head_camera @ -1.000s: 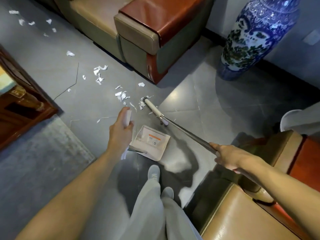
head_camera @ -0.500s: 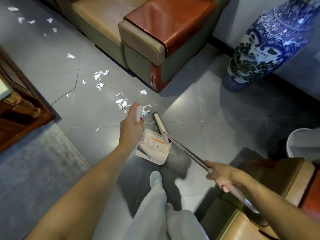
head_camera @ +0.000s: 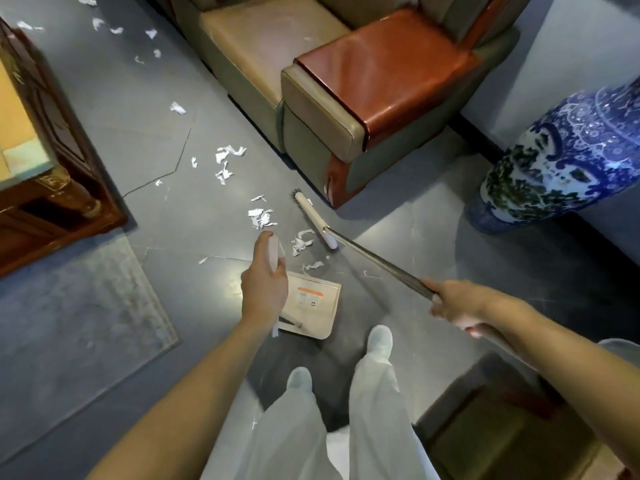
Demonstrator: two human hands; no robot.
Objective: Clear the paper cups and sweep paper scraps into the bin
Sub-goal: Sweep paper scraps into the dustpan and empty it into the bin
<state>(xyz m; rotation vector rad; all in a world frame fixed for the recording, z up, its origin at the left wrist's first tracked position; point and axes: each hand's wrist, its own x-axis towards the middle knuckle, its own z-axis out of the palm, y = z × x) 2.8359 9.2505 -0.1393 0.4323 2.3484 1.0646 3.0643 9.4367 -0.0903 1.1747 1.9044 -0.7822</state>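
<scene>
The left hand (head_camera: 265, 289) is gripping the white upright handle (head_camera: 273, 249) of the beige flat plastic dustpan (head_camera: 318, 306), which is resting on the grey tiled floor (head_camera: 415, 209). The right hand (head_camera: 453, 301) is clasping the metal shaft of the white-headed long broom (head_camera: 374, 261), whose head is lying near the corner of the tan and red-brown leather sofa (head_camera: 346, 98). Torn white paper scraps (head_camera: 301, 241) are lying between the broom head and the dustpan, with more trailing toward the upper left.

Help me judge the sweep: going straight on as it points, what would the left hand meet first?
Probably the paper scraps lying just beyond the left hand, though depth is unclear.
</scene>
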